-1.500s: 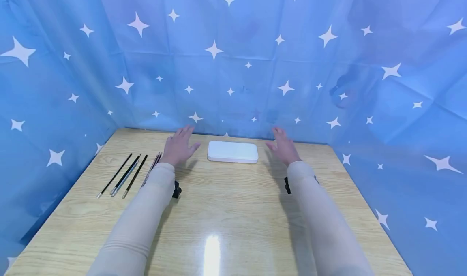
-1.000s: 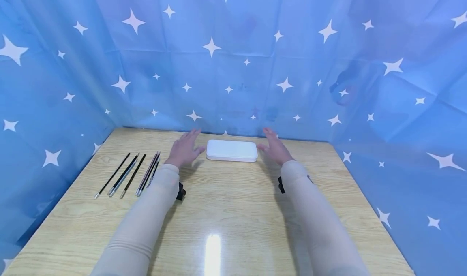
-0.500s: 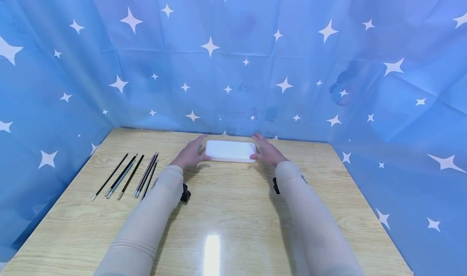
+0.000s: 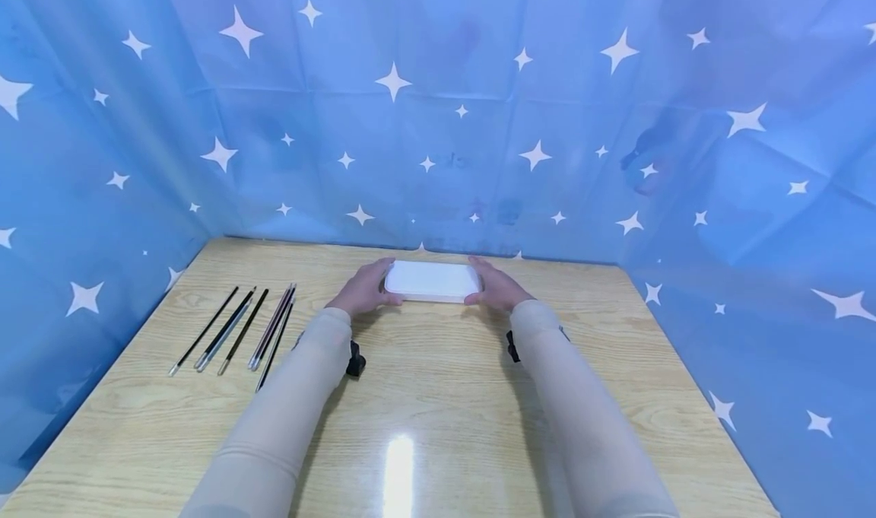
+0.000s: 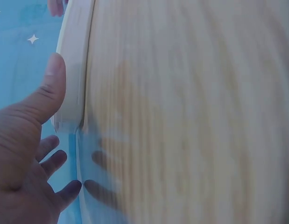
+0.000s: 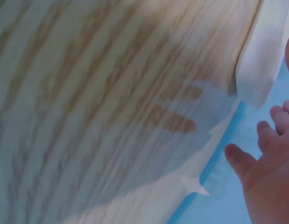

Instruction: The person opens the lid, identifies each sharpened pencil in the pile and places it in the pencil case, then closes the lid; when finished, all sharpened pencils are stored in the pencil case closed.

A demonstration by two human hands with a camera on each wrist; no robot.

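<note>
A white oblong box (image 4: 433, 281) with rounded corners lies flat near the table's back edge. At its left end my left hand (image 4: 366, 287) holds it, thumb along the front and fingers behind. My right hand (image 4: 496, 286) holds the right end the same way. In the left wrist view the thumb (image 5: 54, 77) is against the box's side (image 5: 72, 88), the other fingers partly spread past its end. The right wrist view shows the box's end (image 6: 261, 70) beside my fingers; most of that thumb is out of frame.
Several long thin pencils (image 4: 243, 332), dark with pale ends, lie slanted on the left of the wooden table (image 4: 438, 381). A blue curtain (image 4: 438, 122) with white stars rises behind the table's back edge and along both sides.
Both hands have moved inward from either side of the box and now hold its ends. The box still lies in the same place on the table.
</note>
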